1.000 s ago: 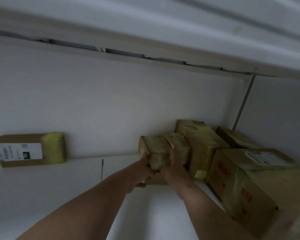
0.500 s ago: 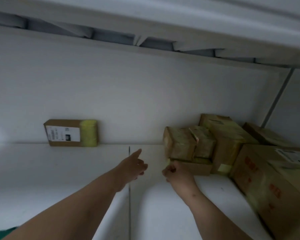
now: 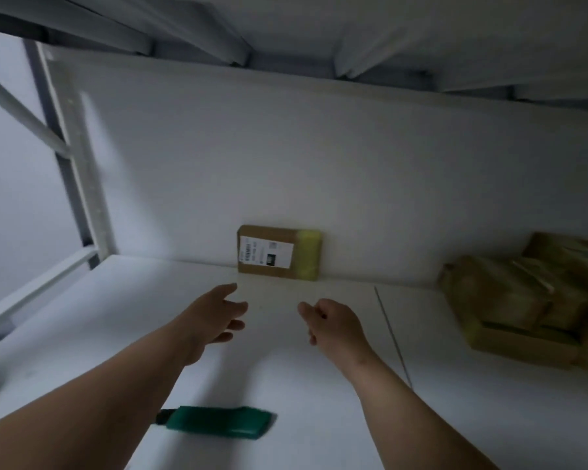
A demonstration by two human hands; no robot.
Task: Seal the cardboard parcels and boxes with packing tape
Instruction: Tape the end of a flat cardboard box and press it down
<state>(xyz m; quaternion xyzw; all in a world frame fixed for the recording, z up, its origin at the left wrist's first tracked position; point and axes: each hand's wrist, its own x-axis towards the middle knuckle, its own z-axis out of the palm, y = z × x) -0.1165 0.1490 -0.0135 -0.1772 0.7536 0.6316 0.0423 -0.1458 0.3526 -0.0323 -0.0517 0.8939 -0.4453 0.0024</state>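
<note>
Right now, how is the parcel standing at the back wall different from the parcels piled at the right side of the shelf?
The labelled parcel stands alone on its edge against the back wall; the piled parcels lie flat, stacked and touching.
The labelled parcel shows a white label and tape over one end only; the piled parcels look wrapped in yellowish tape nearly all over, with no label visible.
Both are brown cardboard on the same white shelf, and neither hand touches them.

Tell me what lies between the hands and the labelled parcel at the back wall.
Nothing visible. Only bare shelf separates the left hand and right hand from the parcel.
</note>
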